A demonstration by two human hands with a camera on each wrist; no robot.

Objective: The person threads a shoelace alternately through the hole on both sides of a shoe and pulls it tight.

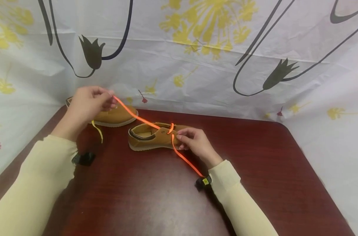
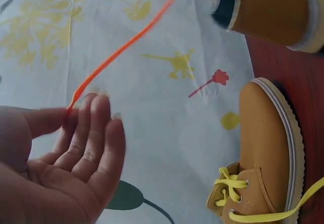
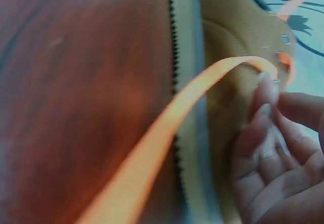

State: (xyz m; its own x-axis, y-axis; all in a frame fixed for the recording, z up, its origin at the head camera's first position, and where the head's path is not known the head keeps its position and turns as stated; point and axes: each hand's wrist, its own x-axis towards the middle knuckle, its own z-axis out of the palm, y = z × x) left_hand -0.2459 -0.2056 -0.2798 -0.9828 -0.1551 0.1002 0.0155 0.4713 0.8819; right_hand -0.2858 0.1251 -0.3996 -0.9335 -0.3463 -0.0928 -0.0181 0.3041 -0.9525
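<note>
My left hand pinches one end of an orange shoelace between thumb and fingers, its other fingers extended in the left wrist view. That stretch slants down to a tan shoe, which lies with its heel to the left. At the shoe's front eyelets, my right hand holds the shoe with thumb and curled fingers. Another length of the orange lace comes out of an eyelet by those fingertips and trails across the shoe's side toward the right wrist. The toe is mostly hidden behind the right hand.
A second tan shoe with a yellow lace stands behind the left hand, partly covered by it. Both shoes rest on a dark red wooden table. A white patterned sheet hangs behind and at the sides.
</note>
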